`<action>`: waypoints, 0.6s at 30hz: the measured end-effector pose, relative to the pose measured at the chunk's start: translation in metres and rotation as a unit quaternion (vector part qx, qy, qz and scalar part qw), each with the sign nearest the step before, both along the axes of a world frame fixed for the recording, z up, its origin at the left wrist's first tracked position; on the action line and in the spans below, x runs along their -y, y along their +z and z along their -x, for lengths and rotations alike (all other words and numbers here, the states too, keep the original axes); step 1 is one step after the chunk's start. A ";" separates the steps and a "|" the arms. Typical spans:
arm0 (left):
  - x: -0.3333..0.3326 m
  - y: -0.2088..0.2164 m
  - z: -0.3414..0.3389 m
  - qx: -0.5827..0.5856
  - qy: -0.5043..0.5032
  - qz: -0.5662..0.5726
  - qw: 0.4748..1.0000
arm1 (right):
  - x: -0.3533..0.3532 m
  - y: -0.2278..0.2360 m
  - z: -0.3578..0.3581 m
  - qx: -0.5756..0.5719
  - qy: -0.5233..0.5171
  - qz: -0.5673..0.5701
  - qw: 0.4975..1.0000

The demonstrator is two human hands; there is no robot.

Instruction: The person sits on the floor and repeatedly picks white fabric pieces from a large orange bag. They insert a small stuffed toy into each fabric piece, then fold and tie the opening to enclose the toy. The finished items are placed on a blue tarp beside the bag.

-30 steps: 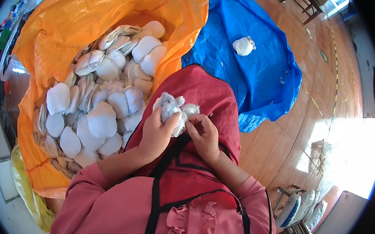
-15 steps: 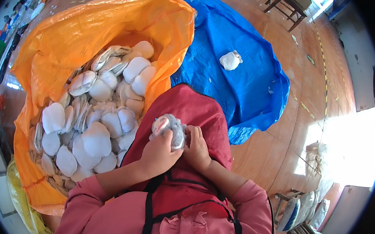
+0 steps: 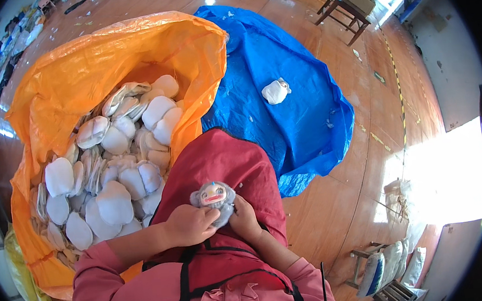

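Note:
A small grey plush toy (image 3: 215, 200) with a pale face, red mouth and round ears is held over my lap, its face turned up. My left hand (image 3: 192, 223) is closed around its left side, thumb across the front. On the other side my right hand (image 3: 243, 217) grips its edge, its fingers partly hidden behind the toy. Beneath both hands lies the dark red apron (image 3: 219, 158) on my lap. To the left, an open orange sack (image 3: 111, 47) is filled with flat, rounded white pieces (image 3: 115, 203).
A blue sheet or sack (image 3: 302, 128) is spread ahead on the tiled floor, with one white stuffed piece (image 3: 276, 91) on it. A wooden chair (image 3: 349, 6) stands at the far right. Stuffed bags (image 3: 386, 267) sit at the lower right; yellow plastic (image 3: 26, 284) lies lower left.
The toy has turned so its face now points up toward me. Both hands have shifted slightly lower, and the whole view has tilted up a little.

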State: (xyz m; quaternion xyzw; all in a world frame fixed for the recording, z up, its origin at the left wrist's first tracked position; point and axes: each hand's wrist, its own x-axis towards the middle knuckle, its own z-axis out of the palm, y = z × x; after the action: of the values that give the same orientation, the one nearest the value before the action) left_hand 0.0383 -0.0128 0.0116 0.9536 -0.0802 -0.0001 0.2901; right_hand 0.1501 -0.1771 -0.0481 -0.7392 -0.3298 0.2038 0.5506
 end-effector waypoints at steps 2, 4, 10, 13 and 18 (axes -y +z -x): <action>-0.018 -0.005 0.006 -0.001 -0.058 -0.010 0.998 | 0.001 -0.016 -0.001 -0.074 0.045 -0.010 0.996; -0.029 -0.002 0.013 -0.039 -0.077 -0.019 0.996 | 0.003 -0.028 -0.001 -0.127 0.085 -0.005 0.988; -0.022 -0.014 0.023 0.001 -0.039 0.044 0.998 | 0.006 -0.035 -0.010 -0.176 0.137 0.008 0.975; -0.018 -0.013 0.014 0.066 -0.019 -0.006 0.998 | 0.004 -0.036 0.002 -0.181 0.057 -0.031 0.981; -0.004 -0.015 0.008 0.129 0.002 -0.020 0.991 | 0.012 -0.035 -0.004 -0.068 0.122 0.107 0.984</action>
State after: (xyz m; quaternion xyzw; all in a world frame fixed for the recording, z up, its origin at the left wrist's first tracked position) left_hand 0.0306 -0.0089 -0.0036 0.9514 -0.1156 0.1221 0.2580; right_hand 0.1539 -0.1892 -0.0833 -0.7322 -0.3559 0.3533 0.4609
